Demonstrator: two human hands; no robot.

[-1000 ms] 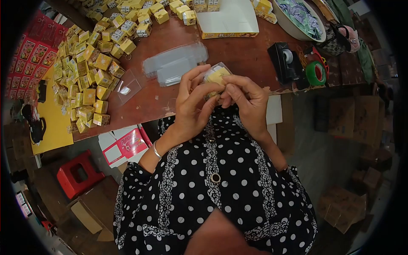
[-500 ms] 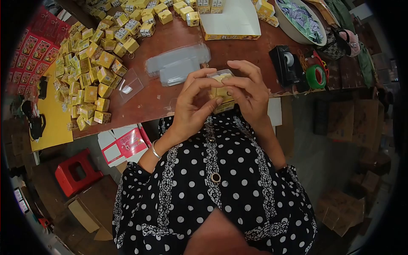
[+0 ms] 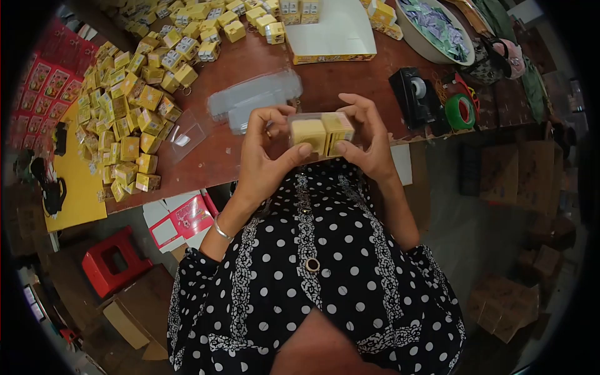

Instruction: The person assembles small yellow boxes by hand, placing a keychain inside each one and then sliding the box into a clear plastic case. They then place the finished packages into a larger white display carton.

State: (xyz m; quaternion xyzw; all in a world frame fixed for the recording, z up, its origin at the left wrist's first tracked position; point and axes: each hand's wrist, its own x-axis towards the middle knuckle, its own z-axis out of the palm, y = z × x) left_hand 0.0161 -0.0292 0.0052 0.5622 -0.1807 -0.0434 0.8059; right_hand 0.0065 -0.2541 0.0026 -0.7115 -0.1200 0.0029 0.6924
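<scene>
Between my two hands is a clear plastic box with two small yellow boxes inside, lying sideways above the table's front edge. My left hand is closed on its left end, thumb pressing the near face. At the right end, my right hand grips it with the thumb in front and the fingers behind. Just beyond my left hand lie flattened clear plastic boxes. A single clear plastic piece rests farther left, beside the heap of small yellow boxes.
An open white tray box stands at the back. To the right are a black tape dispenser, a green tape roll and a basin of small packets. A red stool stands at lower left, cartons at right.
The clear box has turned from end-on to sideways, showing both yellow boxes. My hands have moved apart to its two ends, and my raised fingers have come down from its top.
</scene>
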